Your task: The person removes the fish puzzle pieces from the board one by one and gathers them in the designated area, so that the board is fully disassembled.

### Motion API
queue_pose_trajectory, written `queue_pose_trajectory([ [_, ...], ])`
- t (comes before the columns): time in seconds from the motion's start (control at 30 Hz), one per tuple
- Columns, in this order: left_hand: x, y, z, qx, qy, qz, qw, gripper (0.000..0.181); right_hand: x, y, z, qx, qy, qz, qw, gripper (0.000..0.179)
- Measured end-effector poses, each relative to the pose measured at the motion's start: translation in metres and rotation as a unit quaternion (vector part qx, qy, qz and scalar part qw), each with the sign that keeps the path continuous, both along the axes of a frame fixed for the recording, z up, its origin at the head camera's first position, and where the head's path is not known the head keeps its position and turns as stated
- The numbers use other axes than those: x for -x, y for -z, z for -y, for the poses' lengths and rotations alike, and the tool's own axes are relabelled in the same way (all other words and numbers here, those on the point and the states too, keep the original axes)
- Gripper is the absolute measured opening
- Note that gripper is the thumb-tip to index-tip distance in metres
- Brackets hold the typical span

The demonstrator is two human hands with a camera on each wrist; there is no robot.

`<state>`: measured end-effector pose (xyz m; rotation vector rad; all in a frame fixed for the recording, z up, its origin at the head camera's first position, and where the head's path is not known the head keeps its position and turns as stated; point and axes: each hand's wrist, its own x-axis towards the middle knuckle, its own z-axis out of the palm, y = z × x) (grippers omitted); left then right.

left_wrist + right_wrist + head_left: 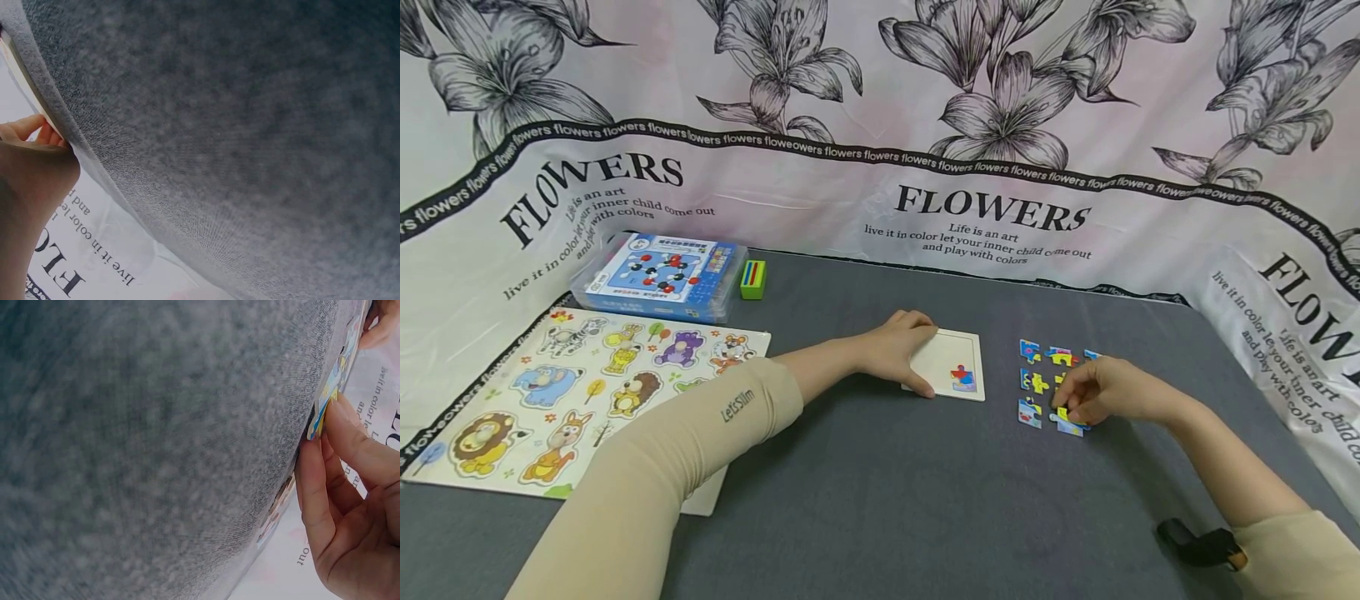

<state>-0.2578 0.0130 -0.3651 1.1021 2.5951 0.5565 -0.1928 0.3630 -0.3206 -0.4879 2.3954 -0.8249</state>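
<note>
A small square white puzzle tray (938,358) lies on the grey cloth, with a red and blue patch of joined puzzle (962,379) in its near right corner. My left hand (895,348) grips the tray's left side, thumb at the near edge and fingers toward the far edge. In the left wrist view, that hand (37,169) appears only at the left border. To the right, my right hand (1101,392) pinches a yellow and blue puzzle piece (319,417) between thumb and fingers, low at the loose pieces. Part of that group is hidden under the hand.
Several loose puzzle pieces (1030,412) lie in rows right of the tray. A large animal board (580,392) covers the left side, partly under my left sleeve. Behind it are a clear plastic box (658,279) with a blue label and a small green box (753,280). A flowered curtain (820,183) hangs behind.
</note>
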Motion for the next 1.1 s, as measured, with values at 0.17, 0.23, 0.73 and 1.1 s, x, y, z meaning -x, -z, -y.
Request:
queue_pose_trajectory([
  [0.17, 0.001, 0.001, 0.000, 0.000, 0.001, -0.002, 1.0000, 0.100, 0.001, -0.001, 0.002, -0.004, 0.000, -0.005, 1.0000, 0.021],
  [0.23, 0.001, 0.001, 0.001, 0.000, 0.002, -0.003, 1.0000, 0.100, 0.001, -0.003, 0.003, -0.009, 0.000, -0.010, 0.9999, 0.021],
  [0.73, 0.001, 0.002, 0.002, 0.003, 0.003, 0.001, 1.0000, 0.100, 0.010, -0.011, 0.039, -0.037, -0.002, -0.043, 0.9984, 0.016],
  [1.1, 0.003, 0.002, 0.002, 0.002, 0.010, -0.005, 0.9999, 0.102, 0.031, -0.011, 0.082, -0.039, -0.028, -0.055, 0.9973, 0.019],
])
